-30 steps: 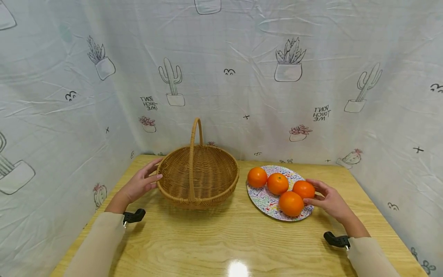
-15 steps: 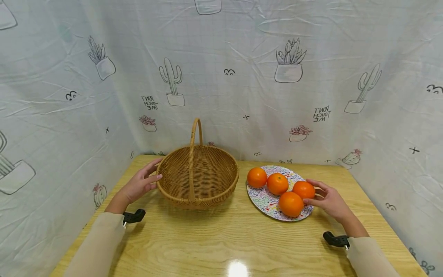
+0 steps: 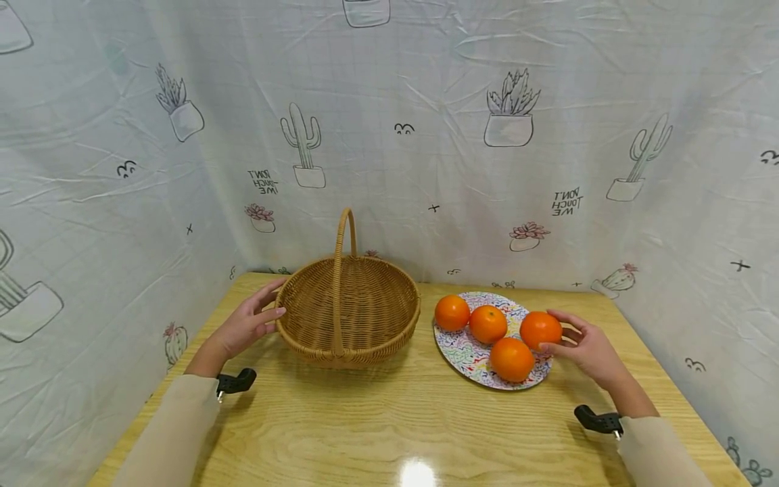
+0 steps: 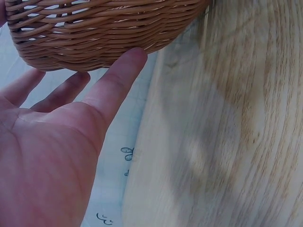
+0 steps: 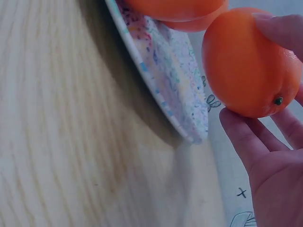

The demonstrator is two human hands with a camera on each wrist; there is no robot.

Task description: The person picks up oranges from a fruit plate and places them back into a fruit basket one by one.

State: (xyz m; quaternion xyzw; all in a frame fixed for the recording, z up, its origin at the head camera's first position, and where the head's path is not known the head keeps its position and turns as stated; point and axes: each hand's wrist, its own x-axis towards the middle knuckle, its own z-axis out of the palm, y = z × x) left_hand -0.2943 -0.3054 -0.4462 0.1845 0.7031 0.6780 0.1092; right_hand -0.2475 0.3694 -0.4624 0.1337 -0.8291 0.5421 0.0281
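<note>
Orange (image 3: 540, 329) pinched by right-hand fingers (image 5: 241, 137); left fingers (image 4: 116, 78) touch basket (image 3: 349, 308).

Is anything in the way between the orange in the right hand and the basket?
The other three oranges sit on the plate along the straight line to the basket, and its upright handle arches across the opening. Lifting the held orange over them looks clear.

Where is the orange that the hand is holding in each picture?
Head: the held orange is right of centre, at the patterned plate's right edge, in the right hand.
Left wrist: not in it.
Right wrist: upper right, between fingertips.
Shared landmark: the patterned plate.
</note>
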